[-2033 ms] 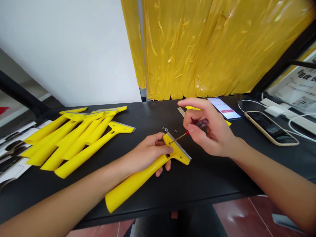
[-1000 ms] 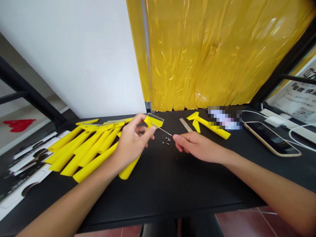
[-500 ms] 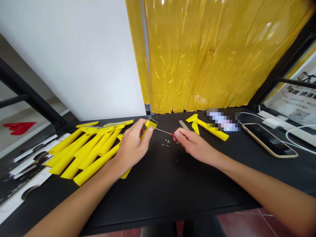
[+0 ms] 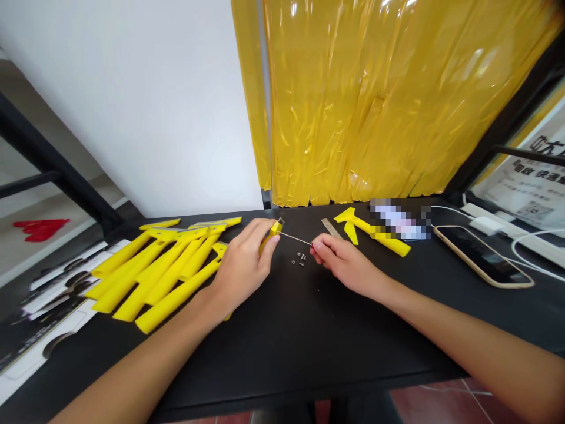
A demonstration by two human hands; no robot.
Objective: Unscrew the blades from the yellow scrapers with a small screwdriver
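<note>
My left hand [image 4: 247,259] is wrapped round a yellow scraper-like tool [image 4: 276,227], its head poking out above the thumb; most of its handle is hidden by the hand. Between the fingers of my right hand [image 4: 338,254] is the handle end of a thin screwdriver [image 4: 295,238], whose shaft points left and reaches the yellow head. Several small screws and nuts [image 4: 302,257] lie on the black table [image 4: 309,341] below the shaft. A flat metal blade [image 4: 330,227] rests just behind my right hand, beside a loose yellow piece [image 4: 351,232].
Several yellow handles [image 4: 168,271] are piled at the left, next to white boxes [image 4: 66,324]. Another yellow handle [image 4: 388,242] lies at the right, near a phone [image 4: 481,256], white cables and a power strip [image 4: 521,235]. Yellow plastic strips hang behind the table.
The yellow head in my left hand has turned, showing narrower than before. Both hands still hold their items, and the view has shifted slightly.
</note>
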